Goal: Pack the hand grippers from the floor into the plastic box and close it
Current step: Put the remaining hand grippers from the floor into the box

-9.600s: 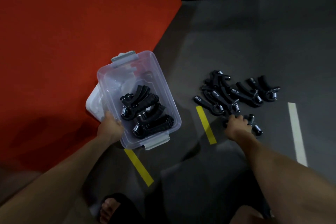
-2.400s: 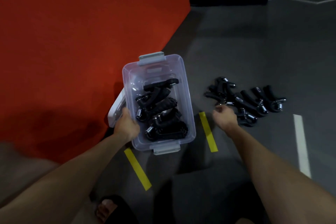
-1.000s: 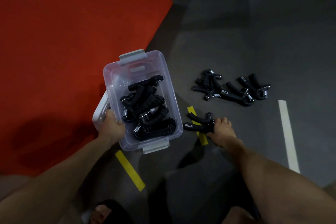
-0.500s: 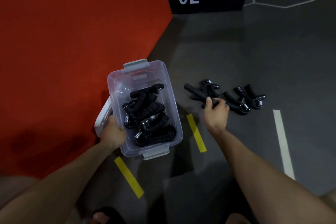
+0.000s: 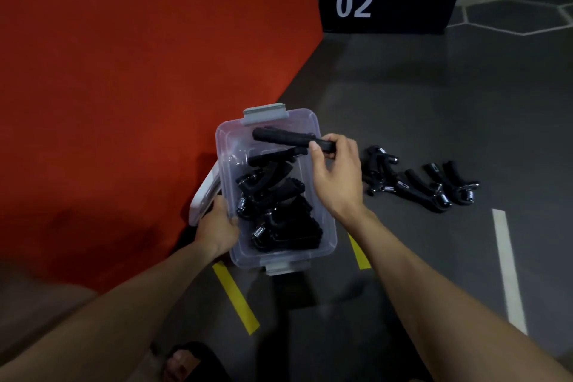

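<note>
Head view: right hand [image 5: 336, 177] pinching hand gripper [image 5: 288, 138] over plastic box [image 5: 322, 245]; left hand [image 5: 217, 228] gripping box edge.

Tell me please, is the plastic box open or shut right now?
Open: the plastic box has no lid on top, and its white lid sits beside it.

Dim grey floor [image 5: 434, 108] with yellow tape strips [image 5: 235, 298], red mat [image 5: 124, 71], black "02" box [image 5: 384, 0].
</note>
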